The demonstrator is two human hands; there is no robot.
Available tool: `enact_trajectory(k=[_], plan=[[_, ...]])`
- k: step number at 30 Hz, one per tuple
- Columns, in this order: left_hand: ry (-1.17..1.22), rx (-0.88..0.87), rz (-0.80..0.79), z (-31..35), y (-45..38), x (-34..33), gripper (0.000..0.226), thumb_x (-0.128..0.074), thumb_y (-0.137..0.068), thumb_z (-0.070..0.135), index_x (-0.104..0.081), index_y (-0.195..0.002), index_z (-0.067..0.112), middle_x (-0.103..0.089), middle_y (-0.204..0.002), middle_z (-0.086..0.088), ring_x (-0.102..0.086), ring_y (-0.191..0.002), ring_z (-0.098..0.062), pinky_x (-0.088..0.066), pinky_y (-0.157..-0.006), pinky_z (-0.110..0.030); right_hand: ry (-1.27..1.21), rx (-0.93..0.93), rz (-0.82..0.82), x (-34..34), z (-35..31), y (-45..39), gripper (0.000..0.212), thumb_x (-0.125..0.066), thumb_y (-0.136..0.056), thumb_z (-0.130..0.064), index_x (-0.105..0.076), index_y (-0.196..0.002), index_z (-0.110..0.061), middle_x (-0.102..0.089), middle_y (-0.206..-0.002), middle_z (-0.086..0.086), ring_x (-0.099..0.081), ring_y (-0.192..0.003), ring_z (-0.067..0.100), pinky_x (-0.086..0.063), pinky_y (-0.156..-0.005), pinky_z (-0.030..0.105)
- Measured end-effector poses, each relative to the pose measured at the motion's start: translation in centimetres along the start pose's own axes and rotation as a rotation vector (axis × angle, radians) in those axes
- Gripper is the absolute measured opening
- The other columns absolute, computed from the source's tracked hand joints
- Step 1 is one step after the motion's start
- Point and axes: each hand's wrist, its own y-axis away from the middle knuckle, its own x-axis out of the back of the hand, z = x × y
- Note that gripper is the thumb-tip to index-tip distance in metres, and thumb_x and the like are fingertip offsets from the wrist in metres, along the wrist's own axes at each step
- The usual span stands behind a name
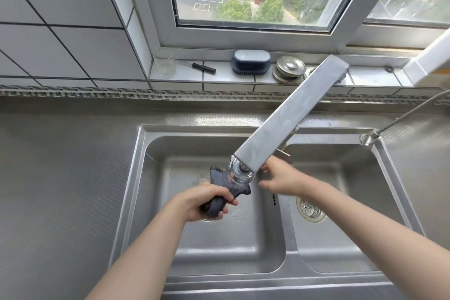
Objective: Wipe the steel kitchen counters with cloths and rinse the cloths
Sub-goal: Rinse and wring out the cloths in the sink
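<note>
My left hand grips a dark blue wet cloth over the left basin of the steel double sink. The cloth's upper end sits right under the round outlet of the flat steel faucet spout. My right hand is by the spout's lower right edge, fingers near a small lever there; blur hides whether it holds anything. The steel counter stretches to the left of the sink.
The right basin has a drain strainer. A thin second tap stands at the sink's back right. On the window ledge sit a glass, a screwdriver, a blue scrub brush and stacked steel lids.
</note>
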Motion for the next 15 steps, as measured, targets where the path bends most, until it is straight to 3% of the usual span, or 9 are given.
enact_trajectory(k=[3,5,8,10,13,15], plan=[[-0.066,0.075,-0.066,0.1,0.3,-0.5,0.020,-0.063,-0.073,0.002,-0.060,-0.091,0.010,-0.061,-0.069,-0.003,-0.044,-0.047,-0.010,-0.034,-0.042,-0.017,0.245,0.283,-0.222,-3.2,-1.6,1.4,0.098,-0.073,-0.071,-0.021,-0.019,-0.153,-0.027,-0.026,-0.153,0.005,-0.024,-0.141,0.024,-0.024,-0.117,0.033],[-0.108,0.161,-0.146,0.2,0.7,-1.0,0.013,-0.065,-0.071,0.002,-0.059,-0.080,0.010,-0.057,-0.067,-0.003,-0.041,-0.044,-0.009,-0.031,-0.041,-0.016,0.367,0.407,-0.190,-5.1,-2.5,2.0,0.100,-0.071,-0.072,-0.019,-0.013,-0.152,-0.033,-0.024,-0.154,0.003,-0.024,-0.138,0.026,-0.031,-0.113,0.035],[-0.184,0.244,-0.294,0.5,1.7,-0.8,0.003,-0.068,-0.075,0.008,-0.068,-0.077,0.007,-0.060,-0.070,-0.005,-0.046,-0.046,-0.008,-0.036,-0.043,-0.016,0.337,0.475,-0.016,-6.5,-3.6,2.3,0.059,-0.064,-0.084,-0.016,-0.041,-0.138,-0.015,-0.048,-0.124,0.008,-0.049,-0.112,0.030,-0.046,-0.089,0.037],[-0.219,0.263,-0.386,0.4,2.2,-0.1,0.015,-0.068,-0.080,0.015,-0.068,-0.091,0.005,-0.066,-0.077,-0.007,-0.059,-0.056,-0.011,-0.048,-0.050,-0.019,0.367,0.503,0.025,-6.8,-4.2,2.6,0.043,-0.068,-0.083,-0.020,-0.053,-0.122,-0.010,-0.054,-0.107,0.008,-0.059,-0.094,0.028,-0.049,-0.074,0.035],[-0.149,0.270,-0.553,0.0,2.9,1.2,0.044,-0.072,-0.080,0.031,-0.060,-0.113,0.003,-0.071,-0.108,-0.012,-0.071,-0.095,-0.025,-0.059,-0.069,-0.029,0.654,0.639,0.140,-7.0,-4.4,2.7,0.024,-0.069,-0.074,-0.013,-0.065,-0.098,-0.010,-0.059,-0.088,0.005,-0.062,-0.074,0.022,-0.048,-0.062,0.028],[-0.120,0.313,-0.671,-0.5,2.9,1.7,0.058,-0.071,-0.080,0.041,-0.056,-0.122,0.003,-0.062,-0.128,-0.013,-0.065,-0.112,-0.030,-0.059,-0.074,-0.027,0.540,0.657,0.094,-6.8,-4.7,2.7,0.014,-0.057,-0.080,-0.002,-0.061,-0.093,-0.004,-0.054,-0.086,0.013,-0.058,-0.070,0.030,-0.045,-0.059,0.036]])
